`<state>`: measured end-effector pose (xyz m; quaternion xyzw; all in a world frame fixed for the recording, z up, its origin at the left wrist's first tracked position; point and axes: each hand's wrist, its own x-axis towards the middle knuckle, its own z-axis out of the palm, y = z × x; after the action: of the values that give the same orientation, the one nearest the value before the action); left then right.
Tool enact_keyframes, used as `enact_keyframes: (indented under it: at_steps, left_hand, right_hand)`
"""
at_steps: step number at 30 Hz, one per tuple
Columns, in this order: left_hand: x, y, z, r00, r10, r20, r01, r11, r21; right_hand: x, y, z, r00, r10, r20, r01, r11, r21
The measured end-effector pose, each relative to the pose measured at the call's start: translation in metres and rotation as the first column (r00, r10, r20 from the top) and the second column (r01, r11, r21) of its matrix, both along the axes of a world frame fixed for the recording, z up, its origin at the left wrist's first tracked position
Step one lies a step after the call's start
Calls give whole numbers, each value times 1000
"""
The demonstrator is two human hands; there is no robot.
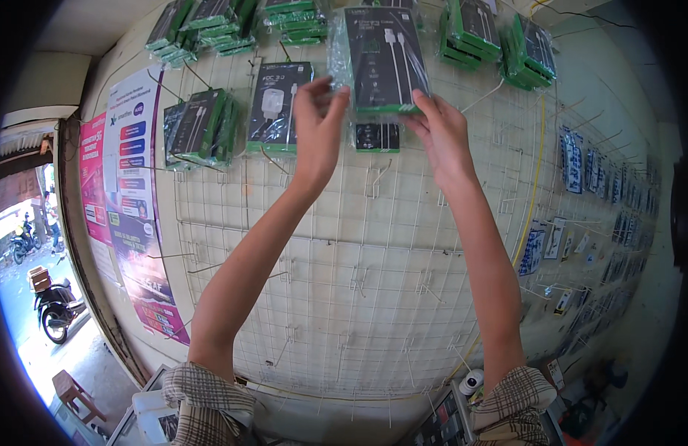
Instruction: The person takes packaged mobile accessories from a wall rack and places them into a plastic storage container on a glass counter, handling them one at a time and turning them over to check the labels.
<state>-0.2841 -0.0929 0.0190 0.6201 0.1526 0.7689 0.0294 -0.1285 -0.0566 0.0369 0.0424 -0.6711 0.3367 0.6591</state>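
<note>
My right hand (442,134) grips the lower right corner of a black and green cable box (385,63), thumb on its front. The box is in clear plastic, pictures a white charging cable and is held upright before the wire rack. My left hand (319,123) is raised just left of it, thumb and fingers apart and slightly blurred, with nothing seen in it. Behind that hand hangs a charger box (273,104) picturing a white plug and cable. Below the held box, part of another dark box (377,137) shows.
More packaged boxes (199,128) hang on hooks at left, with stacks (528,56) along the top. Bare wire hooks stick out of the wall grid (344,275). Posters (132,186) and a doorway with a motorbike (56,306) are at left; small blister packs (570,160) hang at right.
</note>
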Motion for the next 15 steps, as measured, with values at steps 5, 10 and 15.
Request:
enact_keyframes:
  at_steps: [5,10,15]
  left_hand:
    - [-51,-61,-25,858,495,137,-512,798,318]
    - [-104,-96,-70,922,260,-285,-242,965,98]
    - [-116,-151,-178,987,156,-39,-161,956,-246]
  right_hand:
    - [-15,-44,-81,994,74,82,-68,995,-72]
    - [-42,-68,-175,948,258,187,-199,937,-287]
    - [-109,-85,-257,821,524,229,-369,791,-487]
